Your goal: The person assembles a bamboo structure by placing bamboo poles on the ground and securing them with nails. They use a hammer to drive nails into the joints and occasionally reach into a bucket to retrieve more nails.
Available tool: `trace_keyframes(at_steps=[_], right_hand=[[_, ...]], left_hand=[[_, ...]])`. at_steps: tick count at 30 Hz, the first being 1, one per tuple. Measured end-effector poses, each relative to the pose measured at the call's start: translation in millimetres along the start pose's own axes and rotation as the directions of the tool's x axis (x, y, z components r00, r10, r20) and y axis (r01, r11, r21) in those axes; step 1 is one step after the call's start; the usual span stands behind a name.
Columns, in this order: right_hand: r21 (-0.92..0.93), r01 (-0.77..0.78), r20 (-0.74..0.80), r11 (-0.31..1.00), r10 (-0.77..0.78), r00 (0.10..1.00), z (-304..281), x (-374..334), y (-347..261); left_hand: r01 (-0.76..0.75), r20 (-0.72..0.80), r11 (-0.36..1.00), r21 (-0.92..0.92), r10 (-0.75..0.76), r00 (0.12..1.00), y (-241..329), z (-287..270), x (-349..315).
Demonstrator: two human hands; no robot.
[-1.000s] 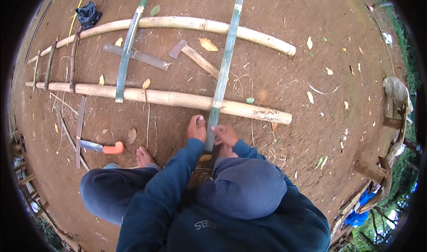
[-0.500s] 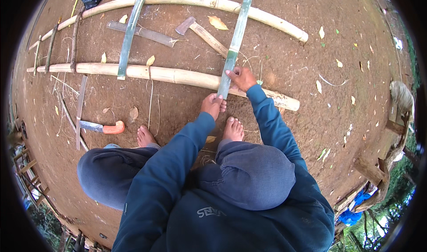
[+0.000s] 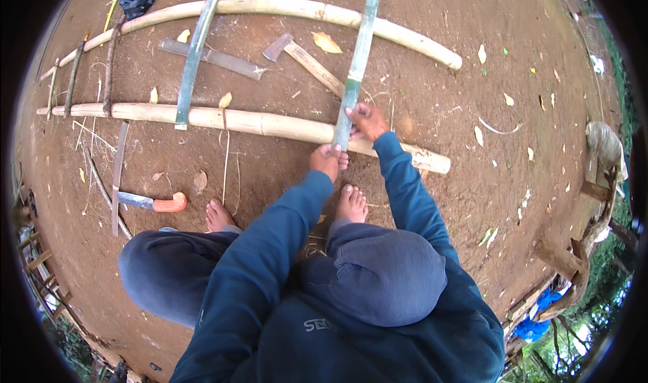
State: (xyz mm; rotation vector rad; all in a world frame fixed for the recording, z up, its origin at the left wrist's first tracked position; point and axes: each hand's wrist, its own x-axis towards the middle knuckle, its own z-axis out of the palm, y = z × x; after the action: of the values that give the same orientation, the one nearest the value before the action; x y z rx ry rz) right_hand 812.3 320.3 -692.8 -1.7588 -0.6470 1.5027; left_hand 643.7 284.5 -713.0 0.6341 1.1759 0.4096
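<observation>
A split bamboo strip (image 3: pixel 362 48), green and pale, lies across two long bamboo poles, the near pole (image 3: pixel 270 124) and the far pole (image 3: pixel 297 6). My left hand (image 3: pixel 328 162) is closed on the strip's near end, just on my side of the near pole. A little farther up, my right hand (image 3: pixel 368 121) grips the strip's right edge with the thumb on top, above the near pole. The fingertips beneath the strip are partly hidden. Left of my hands, a second bamboo strip (image 3: pixel 194 59) also spans both poles.
Between the poles lie an axe (image 3: pixel 310 62) and a dark flat piece (image 3: pixel 216 59). Thin sticks (image 3: pixel 110 65) cross the poles at the left. An orange-handled knife (image 3: pixel 158 202) rests beside a narrow slat (image 3: pixel 119 173). My bare feet (image 3: pixel 352 204) are close to the near pole.
My left hand has shifted slightly right at the strip's near end. My right hand keeps nearly the same hold, and the whole view has moved a little.
</observation>
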Motion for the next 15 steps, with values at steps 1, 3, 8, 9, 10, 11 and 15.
trace_keyframes(at_steps=[1, 3, 8, 9, 10, 11, 15], right_hand=[[-0.002, 0.011, -0.017, 1.0, -0.011, 1.0, 0, -1, 3], [0.027, 0.025, -0.045, 0.999, -0.023, 0.999, -6, 1, 10], [-0.06, 0.026, 0.009, 0.998, -0.026, 1.0, -8, 8, 13], [-0.029, 0.04, -0.022, 0.999, -0.04, 0.999, -9, 7, 11], [0.003, 0.051, -0.045, 0.999, -0.051, 0.998, -7, 4, 8], [0.007, 0.035, -0.04, 0.999, -0.035, 0.999, -4, 3, 12], [-0.05, 0.066, 0.0, 0.997, -0.066, 0.998, -10, 9, 23]], left_hand=[[-0.013, -0.004, 1.0, -0.011, 0.013, 1.0, -2, 1, 0], [-0.019, -0.009, 1.0, -0.018, 0.019, 1.0, -4, 6, 3], [-0.106, -0.103, 0.984, -0.146, 0.091, 0.991, -14, 12, 8], [-0.129, -0.086, 0.979, -0.159, 0.116, 0.989, -13, 16, 6], [-0.106, -0.101, 0.984, -0.145, 0.092, 0.991, -11, 18, 6], [-0.099, -0.101, 0.979, -0.176, 0.082, 0.991, -17, 17, 9], [-0.158, -0.103, 0.952, -0.262, 0.135, 0.986, -25, 18, 10]])
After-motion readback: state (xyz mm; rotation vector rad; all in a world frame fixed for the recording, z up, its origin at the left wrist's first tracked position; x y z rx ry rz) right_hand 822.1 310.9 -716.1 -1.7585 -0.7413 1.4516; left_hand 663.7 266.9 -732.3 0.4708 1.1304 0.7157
